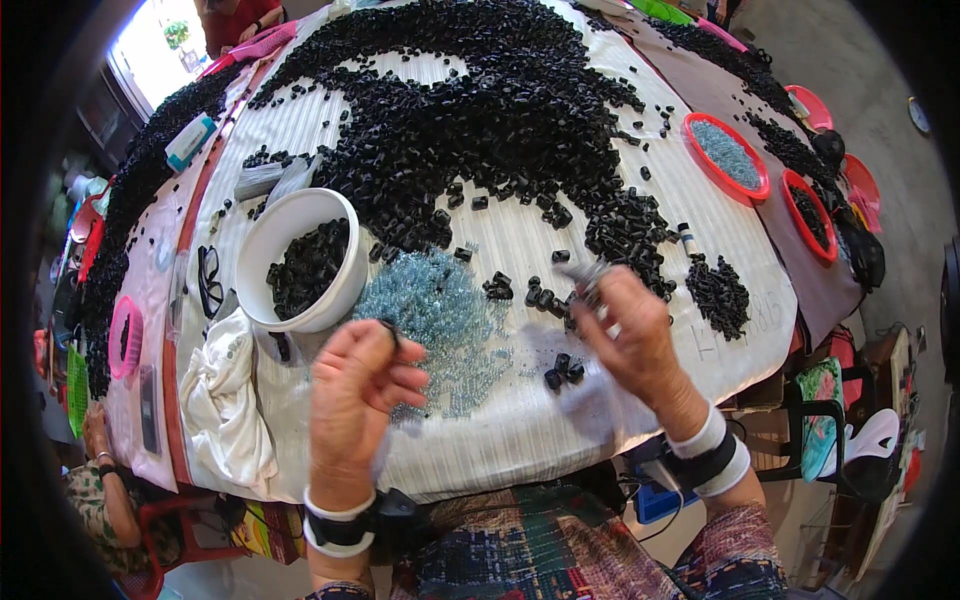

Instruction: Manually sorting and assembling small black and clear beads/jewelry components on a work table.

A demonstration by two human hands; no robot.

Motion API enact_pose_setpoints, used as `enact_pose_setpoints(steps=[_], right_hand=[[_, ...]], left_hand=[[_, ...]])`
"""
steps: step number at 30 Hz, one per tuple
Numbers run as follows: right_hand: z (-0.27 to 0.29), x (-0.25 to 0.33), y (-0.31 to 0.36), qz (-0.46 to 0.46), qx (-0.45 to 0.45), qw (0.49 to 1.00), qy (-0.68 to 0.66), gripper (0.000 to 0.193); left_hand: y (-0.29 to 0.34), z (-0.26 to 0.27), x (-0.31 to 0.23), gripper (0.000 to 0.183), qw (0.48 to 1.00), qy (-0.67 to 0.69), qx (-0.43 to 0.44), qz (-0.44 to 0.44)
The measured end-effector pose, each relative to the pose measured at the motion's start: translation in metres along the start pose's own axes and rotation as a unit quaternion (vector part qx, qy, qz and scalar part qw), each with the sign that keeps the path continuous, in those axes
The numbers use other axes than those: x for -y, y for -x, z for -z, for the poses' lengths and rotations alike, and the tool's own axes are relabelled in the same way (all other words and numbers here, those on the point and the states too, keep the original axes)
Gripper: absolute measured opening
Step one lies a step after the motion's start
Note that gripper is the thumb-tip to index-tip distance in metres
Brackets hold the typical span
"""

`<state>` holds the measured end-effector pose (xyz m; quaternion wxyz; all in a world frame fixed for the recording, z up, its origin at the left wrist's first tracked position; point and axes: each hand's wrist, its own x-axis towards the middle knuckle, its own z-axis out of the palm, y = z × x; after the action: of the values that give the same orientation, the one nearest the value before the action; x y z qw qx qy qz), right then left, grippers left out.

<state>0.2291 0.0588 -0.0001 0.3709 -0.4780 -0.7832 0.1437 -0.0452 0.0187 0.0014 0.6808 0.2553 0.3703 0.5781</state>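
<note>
My left hand (pixel 362 395) is raised over the near edge of the table, its fingers closed on a small black plastic part (pixel 390 335). Right beside it spreads a pile of small, shiny blue-grey pieces (pixel 425 300), too fine to make out singly. My right hand (pixel 635 330) is closed around something grey and metallic-looking (pixel 585 283), blurred by motion. Below that hand lies a little cluster of black plastic parts (pixel 565 371). A white bucket (pixel 357 262), left of the blue-grey pile, holds more black parts.
A huge heap of black parts (pixel 480 120) covers the table's far side. A white cloth (pixel 228 400) and eyeglasses (pixel 209 280) lie left. A separate black pile (pixel 718 297), a small bottle (pixel 688 238) and a red tray (pixel 762 188) of blue-grey pieces are right. Other people sit around.
</note>
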Motion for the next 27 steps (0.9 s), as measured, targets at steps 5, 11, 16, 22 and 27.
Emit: enact_pose_setpoints(steps=[5, 11, 16, 22, 27], right_hand=[[0.012, -0.037, -0.007, -0.022, -0.008, 0.995, 0.102, 0.019], [-0.007, -0.046, -0.006, 0.014, 0.046, 0.982, 0.18, 0.017], [-0.013, -0.037, -0.012, 0.065, 0.005, 0.988, 0.143, 0.017], [0.006, -0.014, 0.009, 0.058, 0.142, 0.988, 0.02, 0.018], [-0.002, 0.007, 0.028, 0.11, 0.166, 0.979, 0.048, 0.026]], left_hand=[[-0.027, 0.028, -0.045, 0.016, 0.992, 0.02, -0.097, -0.082], [-0.041, 0.025, -0.058, 0.028, 0.988, 0.054, -0.12, -0.081], [-0.023, 0.029, -0.041, 0.024, 0.996, 0.055, -0.055, -0.047], [-0.002, 0.015, -0.005, 0.016, 0.995, 0.067, 0.01, 0.07], [0.008, 0.001, 0.015, 0.014, 0.992, 0.056, 0.026, 0.114]])
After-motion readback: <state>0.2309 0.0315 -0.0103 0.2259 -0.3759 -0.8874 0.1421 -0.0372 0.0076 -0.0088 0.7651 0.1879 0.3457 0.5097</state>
